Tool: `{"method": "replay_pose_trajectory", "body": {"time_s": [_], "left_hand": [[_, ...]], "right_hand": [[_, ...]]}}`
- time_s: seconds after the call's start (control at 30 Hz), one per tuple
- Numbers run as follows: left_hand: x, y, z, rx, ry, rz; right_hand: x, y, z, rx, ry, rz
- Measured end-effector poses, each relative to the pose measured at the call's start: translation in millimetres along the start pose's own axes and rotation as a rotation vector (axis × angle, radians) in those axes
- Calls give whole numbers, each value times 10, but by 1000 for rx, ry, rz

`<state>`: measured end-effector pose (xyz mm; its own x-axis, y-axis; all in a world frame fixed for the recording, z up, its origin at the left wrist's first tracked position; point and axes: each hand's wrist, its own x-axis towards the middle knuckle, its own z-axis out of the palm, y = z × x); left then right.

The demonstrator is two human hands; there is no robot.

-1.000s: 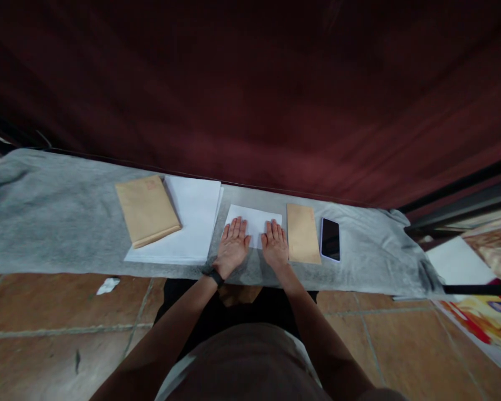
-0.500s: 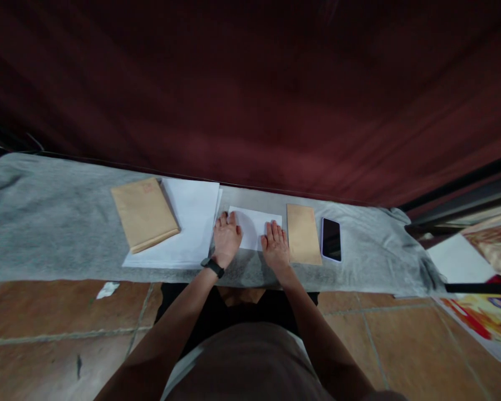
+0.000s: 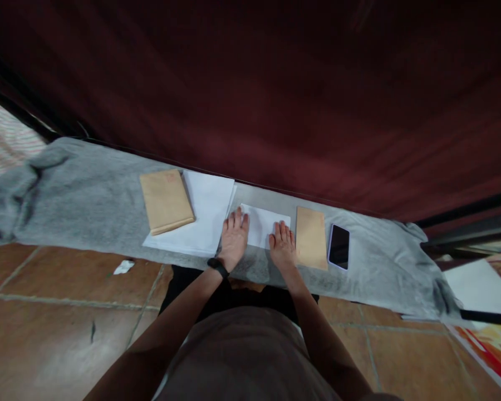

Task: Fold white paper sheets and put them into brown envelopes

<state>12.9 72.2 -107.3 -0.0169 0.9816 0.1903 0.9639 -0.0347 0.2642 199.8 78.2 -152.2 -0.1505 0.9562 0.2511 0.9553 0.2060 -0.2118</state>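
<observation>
Between my hands lies a small white sheet of paper [image 3: 261, 225], perhaps folded, flat on the grey cloth. My left hand [image 3: 234, 236], with a dark band on its wrist, rests open at the paper's left end, fingers pointing away from me. Over its right end my right hand [image 3: 283, 245] lies flat, fingers extended. Just right of that hand is a single brown envelope [image 3: 311, 238]. A stack of large white sheets [image 3: 211, 209] lies to the left, partly covered by a pile of brown envelopes [image 3: 167, 200].
A phone [image 3: 339, 247] in a pale purple case lies right of the single envelope. The grey cloth [image 3: 92, 195] covers a narrow bench, with a dark red curtain [image 3: 250, 111] along its far edge. A white scrap [image 3: 124, 267] is on the tiled floor.
The camera view has turned, so the bench sits shifted right and more tilted. My left hand's fingers have straightened out along the paper's end. The right hand stays on the paper.
</observation>
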Motion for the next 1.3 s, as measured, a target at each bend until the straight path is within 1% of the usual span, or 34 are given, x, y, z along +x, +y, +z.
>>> {"method": "replay_pose_trajectory", "body": {"time_s": [0.13, 0.17, 0.23, 0.37, 0.63, 0.73, 0.87, 0.97, 1.07, 1.17, 1.3], "left_hand": [[-54, 107, 120, 17, -95, 286], [-69, 131, 156, 12, -111, 335], [-101, 164, 214, 9, -114, 376], [-142, 181, 254, 22, -93, 389], [-151, 196, 265, 20, -101, 377], [-152, 198, 268, -1, -104, 373], [-141, 181, 262, -40, -103, 379], [-119, 155, 269, -52, -124, 392], [-69, 123, 279, -41, -163, 413], [32, 98, 268, -42, -181, 416], [233, 76, 236, -38, -189, 339]], "right_hand": [[-8, 2, 4, -6, 0, -19], [-9, 1, 1, -6, 2, -24], [-12, -3, -8, -7, 5, -28], [-10, -18, -34, -5, -8, -16], [-5, -47, -93, -13, -41, -4], [-2, -44, -94, -4, -25, -7], [36, -99, -77, 52, 29, 29], [77, -197, -46, 119, 1, -58], [112, -281, -7, 161, -52, -136], [146, -298, 10, 156, -68, -116], [229, -262, -10, 113, -87, -63]]}}
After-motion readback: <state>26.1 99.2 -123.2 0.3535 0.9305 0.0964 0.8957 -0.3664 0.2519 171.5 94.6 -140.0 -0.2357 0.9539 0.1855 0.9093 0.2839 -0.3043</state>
